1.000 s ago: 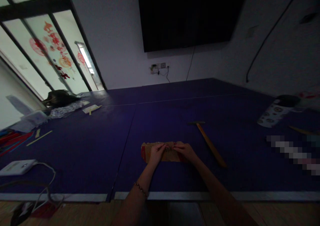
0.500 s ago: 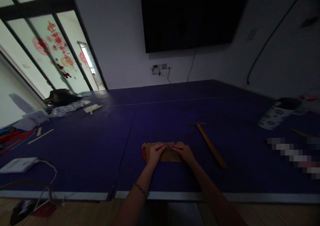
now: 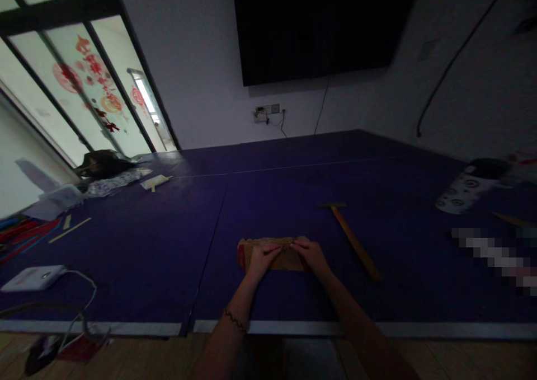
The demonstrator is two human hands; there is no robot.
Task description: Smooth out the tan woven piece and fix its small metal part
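Note:
A brown piece of cardboard (image 3: 289, 263) with a red left end lies flat near the front edge of the blue-covered table (image 3: 268, 201). Over its left half rests my left hand (image 3: 262, 257), with a bracelet on the wrist. My right hand (image 3: 308, 252) is over its right end. The fingertips of both hands are pinched close together above the middle of the cardboard, around something small and dark that I cannot make out. To the right of my right hand lies a hammer (image 3: 356, 245) with a wooden handle, its head pointing away.
A white device (image 3: 33, 278) with a cable lies at the left, below red and blue strips (image 3: 31, 237). Further back are a white packet (image 3: 155, 182) and a dark bag (image 3: 103, 163). A patterned cylinder (image 3: 465, 190) lies at the right.
The fingertips have shifted slightly on the cardboard, the right ones a little up. The cardboard and the hammer have stayed in place.

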